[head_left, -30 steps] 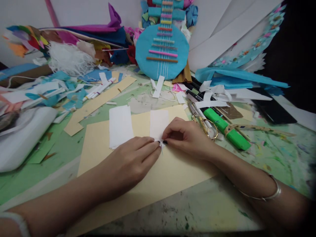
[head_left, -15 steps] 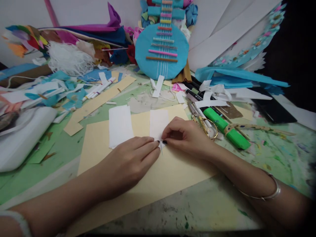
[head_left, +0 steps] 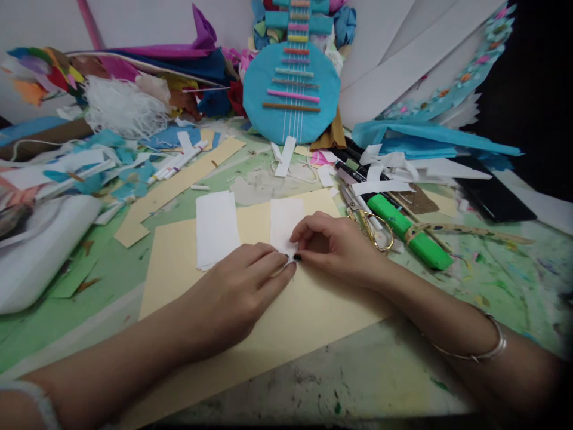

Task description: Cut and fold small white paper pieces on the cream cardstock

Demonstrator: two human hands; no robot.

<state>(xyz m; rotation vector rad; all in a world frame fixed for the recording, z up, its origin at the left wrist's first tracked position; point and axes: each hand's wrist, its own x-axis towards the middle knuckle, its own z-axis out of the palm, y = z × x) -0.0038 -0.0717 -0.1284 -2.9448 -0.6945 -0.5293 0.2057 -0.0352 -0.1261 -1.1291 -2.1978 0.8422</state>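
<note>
A small white paper rectangle [head_left: 286,222] lies on a cream sheet of card [head_left: 331,310], its near end between my two hands. My left hand [head_left: 246,286] is closed, with its fingertips pinching that near end. From the other side my right hand [head_left: 338,248] meets it, thumb and forefinger curled together on the same edge. The pinched end looks gathered, though my fingertips partly cover it. To the left, a stack of white paper pieces [head_left: 217,227] rests on the card, just beyond my left hand.
Gold-handled scissors [head_left: 369,221] and a green block [head_left: 409,233] lie right of the card. A black phone [head_left: 490,188] is farther right. At the back stands a blue paper lute [head_left: 292,95]. Paper scraps, markers [head_left: 179,164] and white string [head_left: 125,104] cover the left side.
My left fingers have shifted slightly toward my right hand, and the pointed tips of the paper's near end are now mostly covered. The surroundings stay put.
</note>
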